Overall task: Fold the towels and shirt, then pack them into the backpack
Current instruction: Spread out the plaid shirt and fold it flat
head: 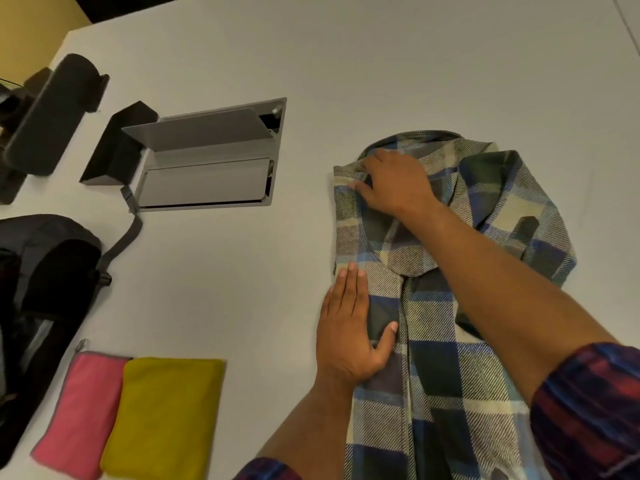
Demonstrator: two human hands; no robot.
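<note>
Pressing fingers: the left hand point(349, 327) lay flat with straight fingers on the left edge of the plaid shirt point(450, 306), and it held nothing.
Right hand: the right hand point(394, 185) rested further up, near the collar; its fingers were bent and seemed to pinch a fold of the cloth at the shoulder.
Shirt: it lay spread on the white bench point(277, 271), one side already turned in, not yet folded fully.
Handling: I judged the shirt soft, light and limp, so it would slip out of shape; better to take it at the folded edges with both hands and keep it flat.
Towels: the pink towel point(79, 410) and the yellow towel point(162, 414) lay folded, touching, near the bench's front edge.
Backpack: the black backpack point(41, 289) stood at the left, beside the towels.
</note>
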